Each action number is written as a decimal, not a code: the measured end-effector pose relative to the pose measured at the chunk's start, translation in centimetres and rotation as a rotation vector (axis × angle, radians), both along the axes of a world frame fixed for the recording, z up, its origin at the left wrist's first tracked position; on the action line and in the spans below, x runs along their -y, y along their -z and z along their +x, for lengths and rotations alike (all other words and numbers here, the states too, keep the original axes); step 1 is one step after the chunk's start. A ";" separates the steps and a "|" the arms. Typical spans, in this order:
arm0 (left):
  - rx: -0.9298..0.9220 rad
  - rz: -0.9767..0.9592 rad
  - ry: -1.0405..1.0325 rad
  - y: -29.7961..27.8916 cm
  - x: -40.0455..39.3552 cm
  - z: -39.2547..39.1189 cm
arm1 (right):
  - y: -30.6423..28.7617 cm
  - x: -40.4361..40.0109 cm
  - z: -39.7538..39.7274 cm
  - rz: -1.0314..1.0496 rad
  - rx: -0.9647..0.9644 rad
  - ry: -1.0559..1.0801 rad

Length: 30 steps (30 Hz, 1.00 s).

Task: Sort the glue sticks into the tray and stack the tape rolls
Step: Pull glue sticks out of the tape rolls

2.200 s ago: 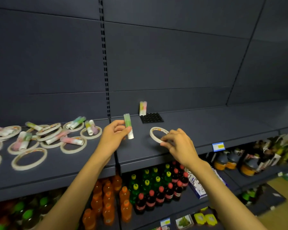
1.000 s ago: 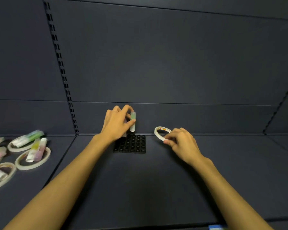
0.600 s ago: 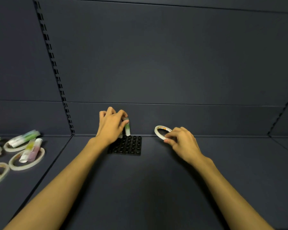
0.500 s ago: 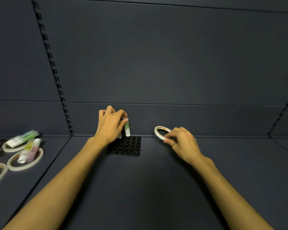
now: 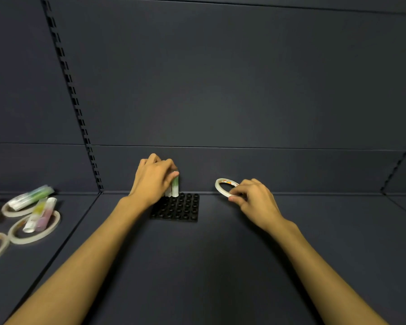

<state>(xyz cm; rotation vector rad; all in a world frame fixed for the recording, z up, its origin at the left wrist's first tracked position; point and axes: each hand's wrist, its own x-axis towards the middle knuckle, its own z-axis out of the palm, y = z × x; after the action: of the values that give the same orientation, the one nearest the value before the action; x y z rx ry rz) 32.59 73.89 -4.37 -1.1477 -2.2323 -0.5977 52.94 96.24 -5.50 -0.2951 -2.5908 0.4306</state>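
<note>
Left hand point(image 5: 154, 178) pinches a green-and-white glue stick point(image 5: 175, 185) upright over the black socketed plastic tray's point(image 5: 176, 208) far-left corner — seating looks underway, 1 stick already beside it. Right hand point(image 5: 252, 199) pinches a thin white tape roll point(image 5: 223, 186) right of the tray; stacking likely follows.

Shop aisle, dark metal shelf point(image 5: 220, 266), slotted upright point(image 5: 75, 102), panelled back wall point(image 5: 220, 78)

I can read no text: the print on the tape roll point(image 5: 225, 184) I hold is too blurred.
</note>
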 end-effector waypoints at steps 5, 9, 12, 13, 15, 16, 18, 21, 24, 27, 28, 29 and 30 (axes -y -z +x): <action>0.126 0.066 0.057 0.7 0.3 0.5 | 0.2 0.1 -0.2 -0.007 0.013 -0.006; 0.168 0.113 0.070 1.5 0.4 0.8 | 0.3 0.5 -0.4 -0.038 0.026 -0.001; 0.172 0.135 0.070 1.8 0.4 0.8 | 0.3 0.8 -0.4 -0.032 0.043 -0.002; 0.168 0.139 0.072 1.8 0.4 0.8 | 0.3 0.8 -0.3 -0.031 0.048 0.000; 0.145 0.134 0.056 1.7 0.4 0.9 | 0.3 0.8 -0.1 -0.028 0.061 0.008; 0.119 0.128 0.039 1.5 0.3 1.0 | 0.3 0.7 0.1 -0.022 0.068 0.013; 0.073 0.103 0.006 1.2 0.3 1.0 | 0.2 0.6 0.4 -0.003 0.084 0.024; 0.026 0.061 -0.023 1.2 0.3 1.0 | 0.1 0.2 1.0 0.037 0.114 0.044; 0.053 0.044 -0.028 1.3 0.6 1.0 | 0.0 -0.4 1.7 0.056 0.141 0.075; 0.070 0.022 -0.017 1.2 0.9 1.1 | -0.1 -1.1 2.6 0.058 0.158 0.095; 0.076 0.021 -0.010 1.1 0.9 1.2 | -0.1 -1.4 2.8 0.057 0.162 0.100; 0.088 0.029 -0.003 1.0 1.0 1.3 | 0.0 -1.6 3.0 0.056 0.166 0.105; 0.102 0.043 0.005 0.9 1.1 1.5 | 0.1 -1.8 3.2 0.052 0.170 0.108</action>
<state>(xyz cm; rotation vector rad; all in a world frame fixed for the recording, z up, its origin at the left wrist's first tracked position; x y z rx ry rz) 34.12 72.77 -5.31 -1.1252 -2.2911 -0.7176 56.17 98.05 -5.55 -0.4692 -2.7303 0.3109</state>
